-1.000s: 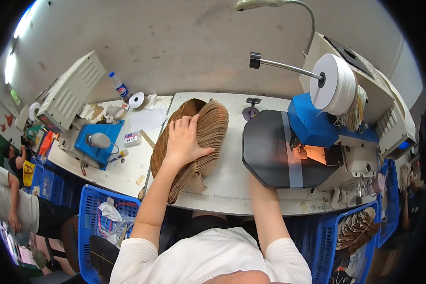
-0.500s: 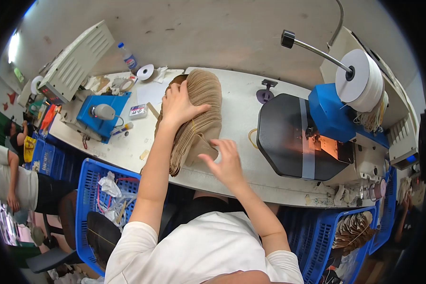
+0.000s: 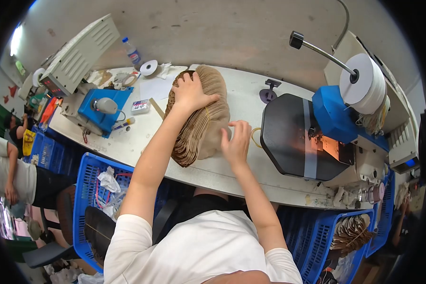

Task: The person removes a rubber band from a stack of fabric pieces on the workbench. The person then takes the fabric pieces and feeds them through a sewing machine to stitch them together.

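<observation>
A thick stack of tan, round-ended sheets [image 3: 214,94] leans in overlapping layers on the white table, with darker brown edges at its left. A thin yellow band [image 3: 207,112] shows across it near my left thumb. My left hand [image 3: 190,94] grips the stack from above, fingers curled over its upper left part and thumb stretched to the right. Close to the stack's lower right edge is my right hand [image 3: 237,139], its thumb apart from the bent fingers and nothing visible between them. Whether its thumb touches the stack, I cannot tell.
To the right stands a machine with a black octagonal plate [image 3: 286,137] and a white tape reel [image 3: 359,83]. A second blue-topped machine [image 3: 99,106] is at left, near a bottle [image 3: 131,53]. Blue baskets [image 3: 83,189] flank me below the table [image 3: 189,176].
The stack has turned and shifted slightly right and away from me under my left hand. The loose flap at its lower right now lies against it. My right hand has moved up and right.
</observation>
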Demonstrator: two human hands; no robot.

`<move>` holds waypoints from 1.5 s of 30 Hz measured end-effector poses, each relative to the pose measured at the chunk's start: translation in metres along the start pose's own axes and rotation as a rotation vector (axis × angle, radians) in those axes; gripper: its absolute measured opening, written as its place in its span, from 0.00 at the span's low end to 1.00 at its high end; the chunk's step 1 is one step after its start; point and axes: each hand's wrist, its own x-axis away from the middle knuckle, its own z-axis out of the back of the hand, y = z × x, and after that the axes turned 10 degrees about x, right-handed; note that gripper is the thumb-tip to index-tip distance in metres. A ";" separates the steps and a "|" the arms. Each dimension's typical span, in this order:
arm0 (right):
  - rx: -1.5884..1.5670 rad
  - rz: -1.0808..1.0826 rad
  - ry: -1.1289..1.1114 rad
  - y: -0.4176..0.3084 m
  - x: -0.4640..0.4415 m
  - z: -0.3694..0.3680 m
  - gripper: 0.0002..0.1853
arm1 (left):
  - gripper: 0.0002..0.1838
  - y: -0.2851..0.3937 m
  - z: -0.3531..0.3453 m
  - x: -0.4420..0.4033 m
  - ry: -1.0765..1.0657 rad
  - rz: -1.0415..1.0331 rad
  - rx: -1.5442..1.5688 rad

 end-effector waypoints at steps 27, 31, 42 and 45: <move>-0.908 -0.564 -0.392 0.004 -0.018 -0.018 0.04 | 0.49 -0.017 0.022 0.168 -0.134 -0.568 0.198; -1.107 -0.627 -0.508 -0.001 -0.021 -0.002 0.04 | 0.32 -0.037 -0.010 0.154 0.246 -0.574 0.305; -0.982 -0.569 -0.576 -0.030 -0.012 0.078 0.04 | 0.40 0.019 -0.031 0.128 0.375 -0.629 0.425; -0.742 -0.387 -0.558 -0.046 0.000 0.088 0.09 | 0.48 0.028 -0.037 0.121 0.352 -0.649 0.566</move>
